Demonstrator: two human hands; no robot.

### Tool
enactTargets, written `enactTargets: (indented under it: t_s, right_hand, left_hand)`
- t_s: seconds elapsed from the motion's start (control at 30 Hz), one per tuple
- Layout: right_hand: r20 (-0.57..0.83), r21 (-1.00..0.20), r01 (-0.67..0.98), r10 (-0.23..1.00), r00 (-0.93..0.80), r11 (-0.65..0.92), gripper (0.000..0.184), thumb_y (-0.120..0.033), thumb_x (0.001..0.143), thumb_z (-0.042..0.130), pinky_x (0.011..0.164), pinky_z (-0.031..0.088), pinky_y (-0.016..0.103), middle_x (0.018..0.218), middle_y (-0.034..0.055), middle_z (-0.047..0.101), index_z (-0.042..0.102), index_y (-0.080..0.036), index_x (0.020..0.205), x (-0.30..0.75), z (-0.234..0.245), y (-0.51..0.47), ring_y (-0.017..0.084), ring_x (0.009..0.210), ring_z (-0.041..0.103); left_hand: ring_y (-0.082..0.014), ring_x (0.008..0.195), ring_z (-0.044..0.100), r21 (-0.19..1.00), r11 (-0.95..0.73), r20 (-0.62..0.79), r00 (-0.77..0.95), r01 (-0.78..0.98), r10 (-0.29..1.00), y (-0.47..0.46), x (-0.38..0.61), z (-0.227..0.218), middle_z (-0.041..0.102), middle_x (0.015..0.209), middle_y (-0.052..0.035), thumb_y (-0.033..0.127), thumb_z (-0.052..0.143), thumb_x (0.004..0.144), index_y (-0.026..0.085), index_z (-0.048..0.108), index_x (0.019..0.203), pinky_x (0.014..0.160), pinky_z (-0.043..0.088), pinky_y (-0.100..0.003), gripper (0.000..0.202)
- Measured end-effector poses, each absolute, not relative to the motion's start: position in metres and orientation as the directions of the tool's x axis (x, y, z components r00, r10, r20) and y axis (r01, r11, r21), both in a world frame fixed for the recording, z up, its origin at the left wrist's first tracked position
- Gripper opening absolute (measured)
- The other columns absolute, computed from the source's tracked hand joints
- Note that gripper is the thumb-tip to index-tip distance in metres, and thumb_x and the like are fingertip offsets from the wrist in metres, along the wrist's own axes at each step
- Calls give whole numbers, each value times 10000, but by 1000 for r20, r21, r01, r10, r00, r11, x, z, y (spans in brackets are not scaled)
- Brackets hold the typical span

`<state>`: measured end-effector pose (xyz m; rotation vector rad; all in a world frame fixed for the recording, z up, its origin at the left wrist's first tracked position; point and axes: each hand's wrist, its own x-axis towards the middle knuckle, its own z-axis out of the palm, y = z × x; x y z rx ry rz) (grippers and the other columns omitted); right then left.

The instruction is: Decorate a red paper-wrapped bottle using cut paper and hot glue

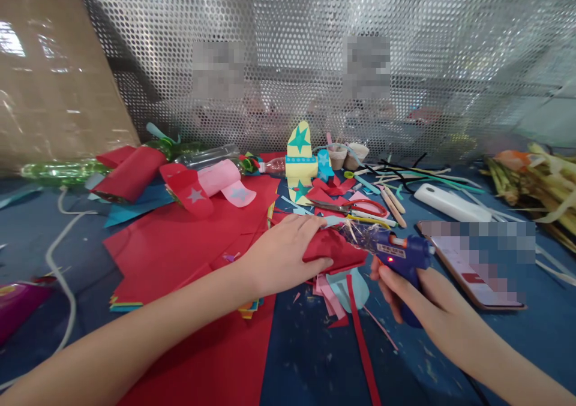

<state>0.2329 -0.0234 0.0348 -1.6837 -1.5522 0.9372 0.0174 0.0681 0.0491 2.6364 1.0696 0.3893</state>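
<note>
My right hand (405,292) is wrapped round the grip of a blue hot glue gun (405,256), with a small red light lit on its side. The gun's nozzle, tangled with thin glue strands, points left toward a folded red paper piece (335,247). My left hand (285,250) grips that paper from the left, thumb below and fingers above. A thin light-blue strip (335,220) lies by its fingertips. Whether the nozzle touches the paper, I cannot tell. Red-handled scissors (333,206) lie just beyond.
Red paper sheets (198,238) are stacked at left. A decorated yellow paper rocket (299,148) stands behind, and paper-wrapped bottles (130,175) lie back left. A phone (472,268), a white tool (450,202) and dry husks (531,184) are at right. A perforated metal sheet (288,52) backs the table.
</note>
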Motion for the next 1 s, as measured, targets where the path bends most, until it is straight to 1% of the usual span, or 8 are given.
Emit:
enactTargets:
  t_s: [0.1, 0.2, 0.3, 0.5, 0.6, 0.73, 0.87, 1.0]
  right_hand:
    - [-59, -818, 569, 996, 66, -87, 446, -608, 871, 428, 530, 427, 291, 633, 12, 577, 567, -205, 742, 235, 36, -25, 171, 555, 541]
    - [-61, -779, 619, 995, 83, -100, 478, -639, 866, 397, 560, 434, 298, 634, 14, 583, 556, -211, 725, 236, 38, -27, 180, 584, 553]
    - [-50, -755, 650, 995, 84, -93, 491, -653, 861, 378, 572, 439, 301, 600, 4, 578, 549, -222, 697, 234, 42, -28, 183, 585, 560]
    - [-27, -728, 682, 997, 70, -67, 447, -587, 887, 372, 572, 420, 293, 574, -7, 566, 478, -242, 625, 224, 51, -27, 184, 611, 566]
    - [-26, -726, 686, 999, 43, -48, 457, -602, 880, 375, 570, 430, 289, 578, -4, 571, 484, -242, 619, 224, 51, -27, 182, 606, 566]
    - [-34, -719, 692, 997, 66, -71, 471, -615, 876, 371, 573, 439, 285, 571, -8, 566, 493, -238, 623, 228, 49, -27, 171, 575, 558]
    - [-25, -714, 696, 996, 83, -77, 491, -651, 855, 367, 558, 446, 291, 583, 2, 594, 562, -225, 705, 231, 49, -28, 180, 566, 565]
    - [-8, -716, 692, 992, 130, -96, 472, -641, 842, 398, 571, 435, 295, 553, -5, 573, 567, -229, 683, 226, 53, -30, 185, 570, 556]
  left_hand:
    - [-268, 1203, 493, 330, -702, 165, 694, 631, 701, 68, 17, 47, 562, 1269, -103, 433, 554, 867, 152, 469, 1254, 1040, 385, -416, 486]
    - [-262, 1224, 481, 333, -713, 177, 702, 617, 690, 69, 16, 46, 556, 1279, -94, 429, 552, 871, 166, 462, 1266, 1054, 374, -420, 483]
    - [-263, 1223, 486, 328, -718, 180, 705, 614, 686, 69, 17, 46, 562, 1272, -101, 432, 549, 872, 156, 469, 1262, 1052, 378, -420, 484]
    - [-257, 1206, 499, 312, -724, 171, 713, 615, 680, 68, 18, 48, 571, 1261, -100, 416, 570, 865, 138, 482, 1240, 1041, 387, -399, 475]
    - [-256, 1204, 498, 306, -727, 169, 716, 615, 677, 69, 18, 48, 571, 1260, -95, 418, 572, 863, 147, 478, 1241, 1042, 385, -403, 475]
    - [-255, 1213, 494, 303, -727, 168, 716, 617, 678, 69, 18, 48, 566, 1271, -90, 423, 561, 869, 170, 469, 1249, 1043, 383, -409, 466]
    - [-257, 1213, 491, 296, -732, 173, 719, 614, 673, 69, 17, 47, 562, 1273, -94, 419, 554, 873, 157, 465, 1259, 1045, 380, -407, 475]
    - [-257, 1203, 497, 296, -733, 175, 720, 612, 672, 68, 17, 47, 563, 1270, -98, 416, 551, 876, 145, 467, 1262, 1040, 387, -405, 479]
